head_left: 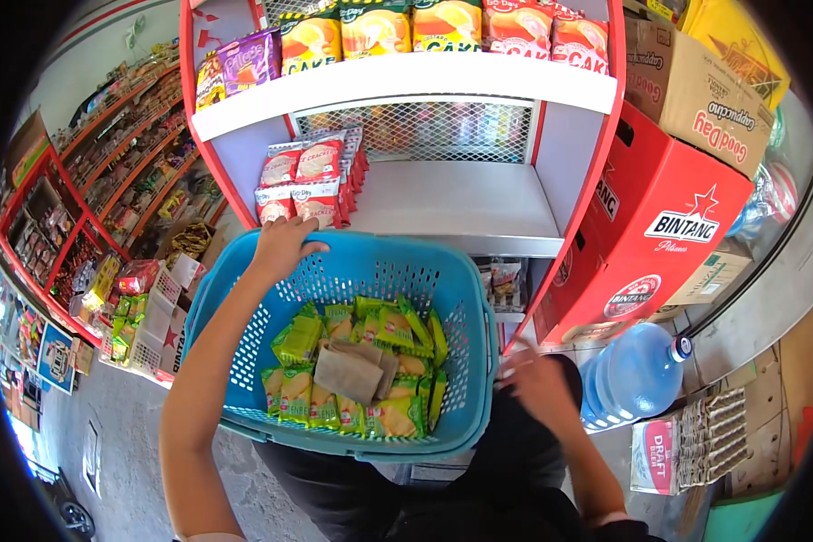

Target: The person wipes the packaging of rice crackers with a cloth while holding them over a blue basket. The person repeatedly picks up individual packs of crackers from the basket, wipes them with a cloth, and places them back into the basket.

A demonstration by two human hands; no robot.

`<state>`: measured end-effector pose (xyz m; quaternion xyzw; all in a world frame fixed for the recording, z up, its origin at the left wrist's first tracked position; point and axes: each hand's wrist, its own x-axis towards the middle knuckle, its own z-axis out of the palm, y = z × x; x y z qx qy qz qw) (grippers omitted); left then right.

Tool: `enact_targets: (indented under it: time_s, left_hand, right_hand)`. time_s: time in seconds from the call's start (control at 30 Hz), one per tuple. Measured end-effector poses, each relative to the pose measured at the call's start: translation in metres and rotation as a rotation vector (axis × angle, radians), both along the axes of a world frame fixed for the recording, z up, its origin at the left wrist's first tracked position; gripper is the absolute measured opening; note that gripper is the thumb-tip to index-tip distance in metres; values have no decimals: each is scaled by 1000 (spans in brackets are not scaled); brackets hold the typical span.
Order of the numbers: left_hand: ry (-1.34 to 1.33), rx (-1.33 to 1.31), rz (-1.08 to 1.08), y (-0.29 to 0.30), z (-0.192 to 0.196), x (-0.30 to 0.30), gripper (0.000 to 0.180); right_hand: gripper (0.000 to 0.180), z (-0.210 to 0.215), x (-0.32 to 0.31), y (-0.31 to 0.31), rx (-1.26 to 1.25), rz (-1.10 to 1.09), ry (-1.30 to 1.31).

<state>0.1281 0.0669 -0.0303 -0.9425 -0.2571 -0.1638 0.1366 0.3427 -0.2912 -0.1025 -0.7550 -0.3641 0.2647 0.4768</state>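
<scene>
A blue plastic basket [361, 251] with perforated sides rests across my lap. In it lie several small green snack packets [393, 327], with a folded brown cloth or paper piece [348, 372] on top of them. My left hand [285, 248] is closed over the basket's far rim, thumb toward the inside. Just beyond its fingers, red and white cracker packets [303, 173] stand in rows at the left of a metal shelf. My right hand [537, 388] is beside the basket's right rim, its fingers smeared by motion; whether it touches the rim is unclear.
The grey metal shelf [452, 194] belongs to a red-framed rack, with cake packets [375, 32] on the tier above. To the right are a tall red carton [646, 226], a blue water jug [632, 375] and a small carton [655, 456]. Stocked store shelves [131, 135] line the left.
</scene>
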Motion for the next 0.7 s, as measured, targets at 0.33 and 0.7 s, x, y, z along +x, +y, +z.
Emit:
enact_targets:
  time_s: [0.33, 0.7]
  left_hand:
    - [82, -108, -243, -26, 34, 58, 41]
    - [203, -195, -386, -93, -2, 150, 44]
  right_hand:
    - [40, 5, 37, -1, 100, 22, -21]
    - [31, 42, 63, -102, 128, -283, 170]
